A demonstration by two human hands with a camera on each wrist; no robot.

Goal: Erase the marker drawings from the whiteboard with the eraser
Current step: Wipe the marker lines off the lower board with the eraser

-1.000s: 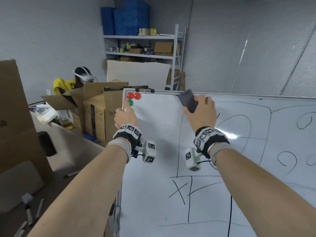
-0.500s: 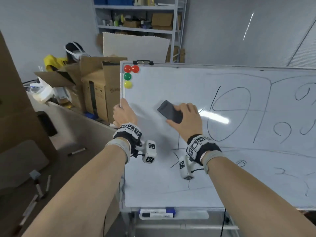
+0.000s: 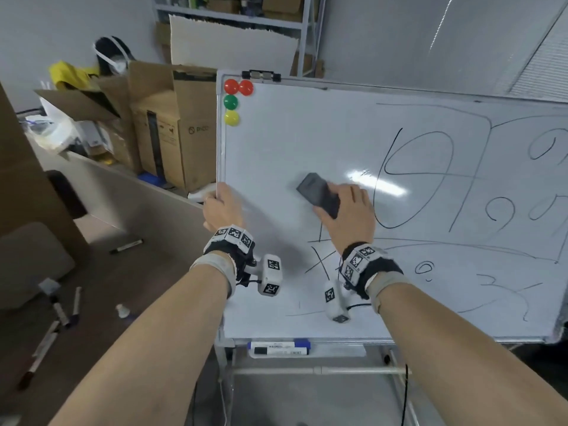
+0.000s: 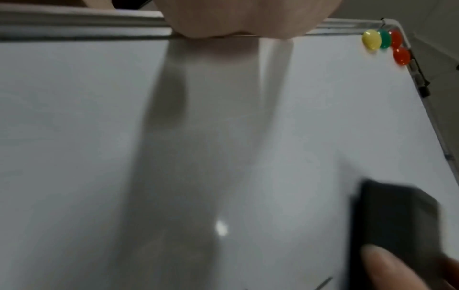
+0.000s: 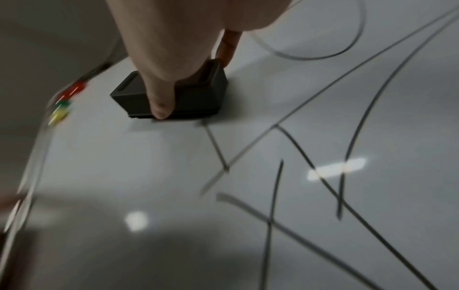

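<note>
Head view shows the right hand (image 3: 347, 216) grasping the dark eraser (image 3: 318, 193) and holding it flat against the whiteboard (image 3: 292, 142), left of the large oval drawing (image 3: 412, 179) and just above the crossed lines (image 3: 319, 262). Right wrist view confirms the grip: the thumb (image 5: 159, 98) lies down one long side of the eraser block and fingers (image 5: 229, 47) bear on the opposite side, wiping face on the surface. The left hand (image 3: 222, 209) is clenched round the board's left frame edge, steadying it. Board area above and left of the eraser is free of marks; drawings remain to the right and below.

Handling assessment: the eraser appears a light, rigid block, probably with a soft wiping face; holding it across the long sides suits flat, even pressure. The glossy board should let it slide easily. The board seems to stand on a frame and could likely shift under pressure, so the left-hand brace is warranted.
</note>
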